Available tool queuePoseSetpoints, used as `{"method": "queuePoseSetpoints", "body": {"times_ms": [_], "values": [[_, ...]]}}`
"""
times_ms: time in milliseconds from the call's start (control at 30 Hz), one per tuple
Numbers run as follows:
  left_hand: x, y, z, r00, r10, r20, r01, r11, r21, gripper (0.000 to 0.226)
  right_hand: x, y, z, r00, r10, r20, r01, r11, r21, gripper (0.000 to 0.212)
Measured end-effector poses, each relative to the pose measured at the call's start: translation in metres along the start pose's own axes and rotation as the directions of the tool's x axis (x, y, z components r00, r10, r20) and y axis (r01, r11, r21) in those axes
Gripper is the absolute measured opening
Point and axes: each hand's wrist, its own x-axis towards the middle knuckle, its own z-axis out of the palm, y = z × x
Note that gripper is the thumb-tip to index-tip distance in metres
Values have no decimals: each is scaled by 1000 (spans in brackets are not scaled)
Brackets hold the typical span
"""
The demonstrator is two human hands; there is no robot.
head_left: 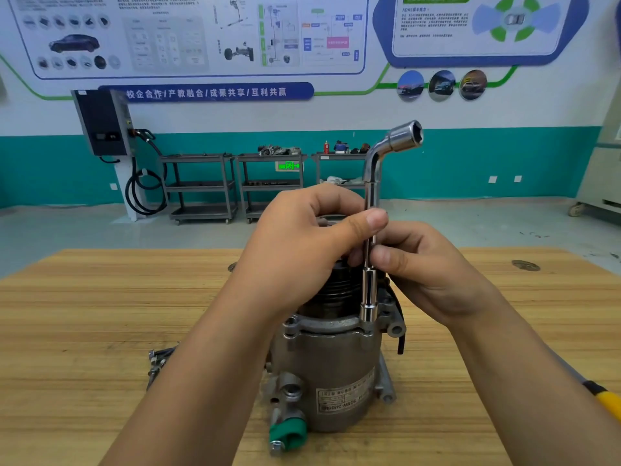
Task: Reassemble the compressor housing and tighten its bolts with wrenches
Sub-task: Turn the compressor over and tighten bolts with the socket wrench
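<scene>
The grey metal compressor housing stands upright at the middle of the wooden table, with a label on its front and a green cap low on its left. A chrome L-shaped socket wrench stands vertically, its lower socket seated on the flange at the housing's right rim, its bent upper socket pointing right. My left hand pinches the wrench shaft with thumb and fingers from the left. My right hand pinches the same shaft just below, from the right. The bolt under the socket is hidden.
Several loose bolts lie on the table left of the housing. A yellow-handled tool lies at the right edge. Beyond the table stand grey shelf carts and a wall-mounted charger with a black cable.
</scene>
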Motion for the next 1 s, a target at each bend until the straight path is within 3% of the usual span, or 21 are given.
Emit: {"method": "queuePoseSetpoints", "body": {"times_ms": [100, 200, 233, 367, 467, 533, 667, 833, 1000], "values": [[0, 1, 1, 1000, -1, -1, 1, 1000, -5, 14, 1, 1, -1, 1000, 6, -10, -6, 1000, -2, 36], [-1, 4, 11, 994, 81, -76, -78, 996, 39, 14, 2, 0, 0, 1000, 21, -8, -21, 1000, 17, 65], [-2, 7, 17, 986, 123, -110, -118, 992, 46, 22, 2, 0, -1, 1000, 23, 1, -23, 1000, 19, 64], [-4, 15, 36, 953, 269, -139, -269, 963, 21, 52, -1, 2, -3, 1000, 7, -21, -7, 1000, -4, 13], [-3, 18, 36, 941, 304, -152, -312, 949, -35, 46, 0, 3, -5, 999, 12, -35, -13, 999, -44, 17], [-4, 22, 34, 943, 273, -192, -292, 953, -79, 36, 2, 2, -3, 1000, 0, -5, -1, 995, -103, 33], [-3, 32, 37, 950, 129, -284, -178, 972, -152, 20, 1, 1, -4, 1000, -9, 15, 12, 983, -182, 31], [7, 48, 47, 936, 1, -352, -50, 990, -130, 33, 3, -3, -1, 1000, -4, -2, 4, 978, -210, 11], [16, 49, 52, 910, -24, -414, -112, 947, -300, 46, 0, -4, 0, 999, -4, -34, -4, 971, -238, 14]]}}
